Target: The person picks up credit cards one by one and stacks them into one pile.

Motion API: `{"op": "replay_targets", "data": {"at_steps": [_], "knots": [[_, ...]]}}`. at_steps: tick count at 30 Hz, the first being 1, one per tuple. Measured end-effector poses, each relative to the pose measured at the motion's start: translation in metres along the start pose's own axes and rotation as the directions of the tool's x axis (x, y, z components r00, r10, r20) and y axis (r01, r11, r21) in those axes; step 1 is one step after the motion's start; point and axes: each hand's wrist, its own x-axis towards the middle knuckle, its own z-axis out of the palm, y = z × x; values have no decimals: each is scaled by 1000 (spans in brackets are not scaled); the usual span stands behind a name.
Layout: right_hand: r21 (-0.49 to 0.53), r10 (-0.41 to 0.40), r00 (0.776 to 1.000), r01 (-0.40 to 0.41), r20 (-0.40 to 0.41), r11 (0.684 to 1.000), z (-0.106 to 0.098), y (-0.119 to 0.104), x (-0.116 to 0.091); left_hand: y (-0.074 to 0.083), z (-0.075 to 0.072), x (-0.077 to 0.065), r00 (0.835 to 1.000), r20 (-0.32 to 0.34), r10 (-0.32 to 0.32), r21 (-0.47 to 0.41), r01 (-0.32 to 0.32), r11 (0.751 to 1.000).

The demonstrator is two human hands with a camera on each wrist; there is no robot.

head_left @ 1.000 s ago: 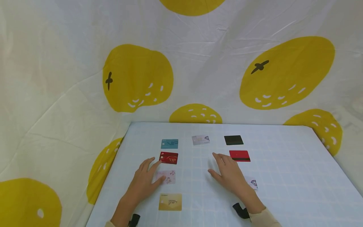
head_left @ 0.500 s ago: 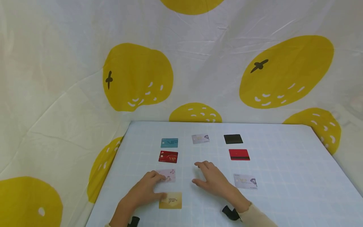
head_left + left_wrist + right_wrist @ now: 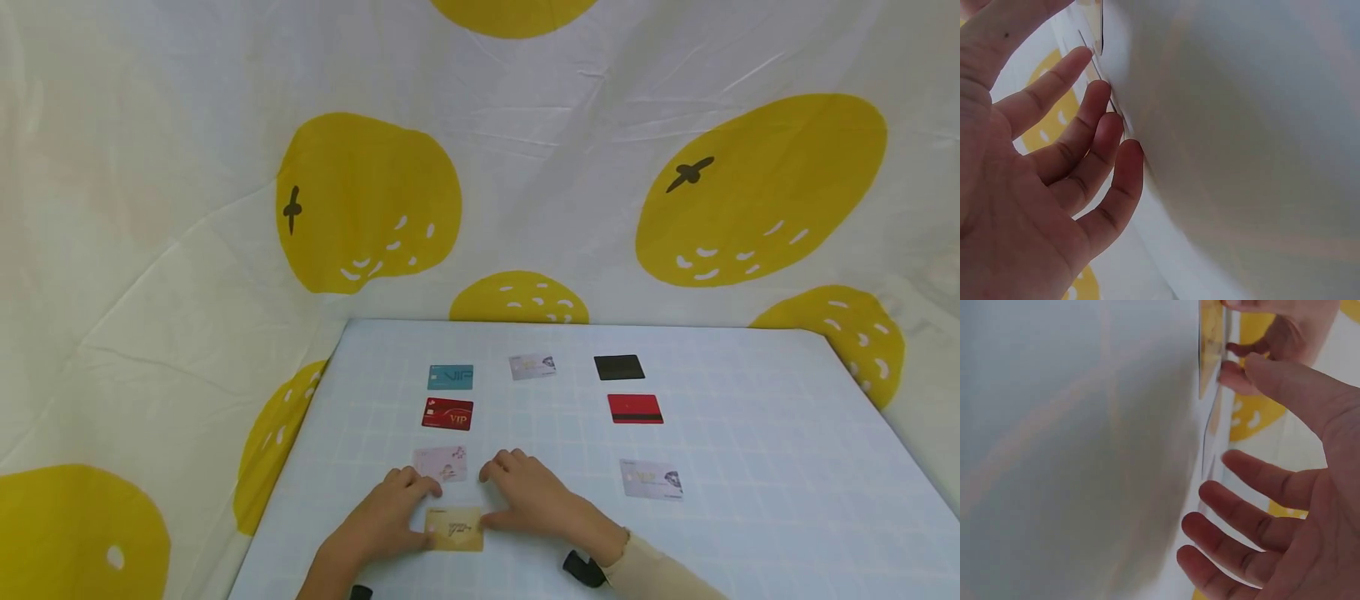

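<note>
A white, lightly creased sheet (image 3: 540, 183) walls in the space, printed with large yellow fruits. Seen from the head camera, one round fruit (image 3: 367, 250) sits at 10 o'clock, with a dark stem mark and white flecks; a longer, tilted fruit (image 3: 765, 200) lies toward 2 o'clock. Others are cut off at 12, 3 and 8 o'clock. A long crease slants from 10 down toward 8 o'clock. The pale blue-white surface (image 3: 787, 467) bears a faint grid, its far corner at 3 o'clock rounded. Light falls soft, warmer toward 9 o'clock.
</note>
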Motion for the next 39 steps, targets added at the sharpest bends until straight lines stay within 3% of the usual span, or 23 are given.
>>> {"op": "replay_targets", "data": {"at_steps": [11, 19, 24, 30, 32, 36, 39], "knots": [[-220, -92, 992, 109, 89, 969, 16, -19, 8, 7, -2, 0, 999, 27, -28, 12, 28, 1000], [-197, -69, 993, 87, 97, 977, 18, -21, 10, 8, -1, 0, 999, 33, -22, 17, 21, 1000], [-117, -25, 994, 38, 109, 992, 18, -21, 12, 8, 0, 1, 999, 45, -24, 15, 24, 1000], [51, 38, 990, -45, 137, 998, 18, -19, 13, 4, 0, 2, 995, 86, -41, -107, 51, 993], [153, 59, 988, -81, 142, 985, 17, -17, 13, 2, -1, 2, 996, 86, -37, -178, 52, 983], [360, 96, 985, -143, 145, 922, 13, -12, 11, -2, -3, 3, 998, 58, -10, -341, 29, 940], [442, 112, 983, -164, 143, 882, 12, -8, 10, -5, -3, 4, 1000, 28, 13, -399, 0, 917]]}}
